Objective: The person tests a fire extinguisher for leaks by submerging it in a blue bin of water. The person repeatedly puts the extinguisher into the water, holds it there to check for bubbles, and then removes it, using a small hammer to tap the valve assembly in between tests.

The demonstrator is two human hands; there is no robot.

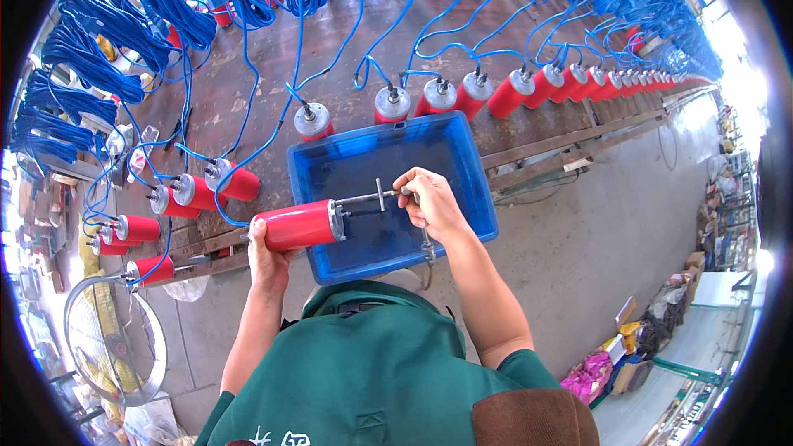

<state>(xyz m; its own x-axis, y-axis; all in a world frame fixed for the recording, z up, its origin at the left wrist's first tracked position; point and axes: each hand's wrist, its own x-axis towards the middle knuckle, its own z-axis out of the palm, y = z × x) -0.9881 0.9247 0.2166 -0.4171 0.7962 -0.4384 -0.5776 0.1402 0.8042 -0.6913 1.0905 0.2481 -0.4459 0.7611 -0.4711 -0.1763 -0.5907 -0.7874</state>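
Note:
Over a blue plastic tub [486,190], a red cylinder with metal end caps [296,228] lies nearly level. My left hand [268,260] is closed round its left end, with the thumb on top and a blue cable close by. From the cylinder's right end cap sticks a thin metal rod [359,198] with a short crossbar [381,195]. My right hand [434,205] pinches a small metal fitting at the rod's far end. Below that hand hangs a thin hose with a metal piece [428,249]. The exact joint between fitting and rod is hidden by my fingers.
Similar red cylinders [512,92] stand in a long row along the bench edge [578,142], and several lie at the left [235,182]. Coiled blue cables [169,12] hang around the far side. A round fan [116,343] stands at lower left.

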